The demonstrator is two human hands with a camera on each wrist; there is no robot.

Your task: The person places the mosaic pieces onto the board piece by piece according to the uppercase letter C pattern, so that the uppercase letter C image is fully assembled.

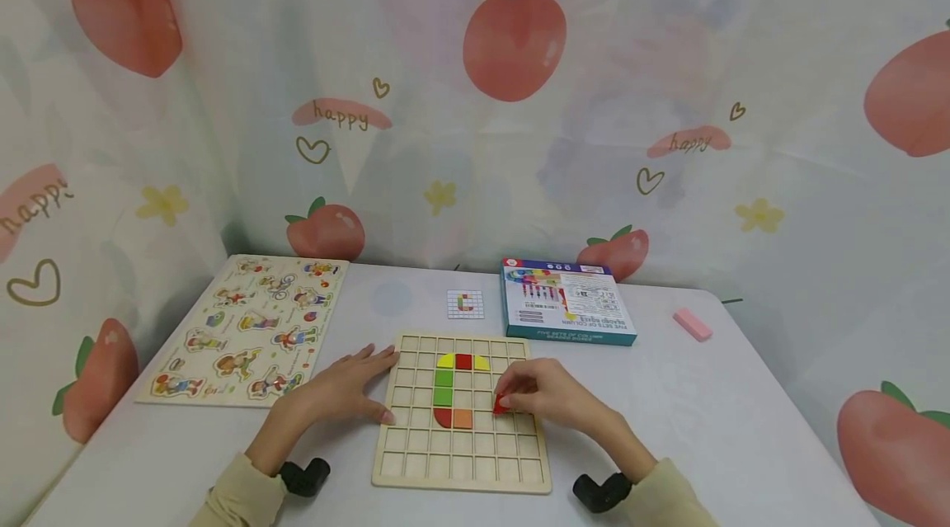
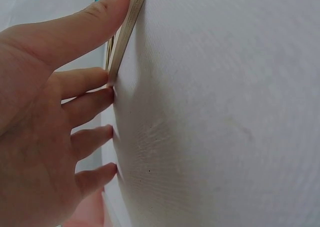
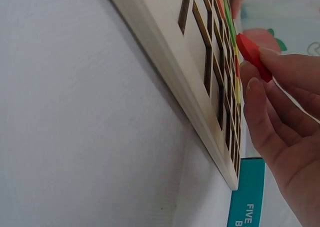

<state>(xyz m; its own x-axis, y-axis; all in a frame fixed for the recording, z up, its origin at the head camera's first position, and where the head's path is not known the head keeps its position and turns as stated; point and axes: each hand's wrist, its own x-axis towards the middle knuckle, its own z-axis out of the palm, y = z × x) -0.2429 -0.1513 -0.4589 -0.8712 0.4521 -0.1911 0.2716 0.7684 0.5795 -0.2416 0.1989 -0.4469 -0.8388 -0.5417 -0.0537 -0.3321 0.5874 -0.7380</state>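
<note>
White table in the head view bears a wooden grid board, left hand flat against its edge; the left wrist view shows straight fingers touching it; the right wrist view shows right hand pinching a red piece over the cells.

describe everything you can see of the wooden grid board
The wooden grid board is a pale, flat square frame of small square cells, lying flat on the white table. Most cells are empty; near its middle, yellow, red, green and orange pieces form a C-like shape. The left hand touches its left edge with straight fingers, and the right hand pinches a red piece just over the cells to the right of that shape. A teal box lies behind it.
</note>
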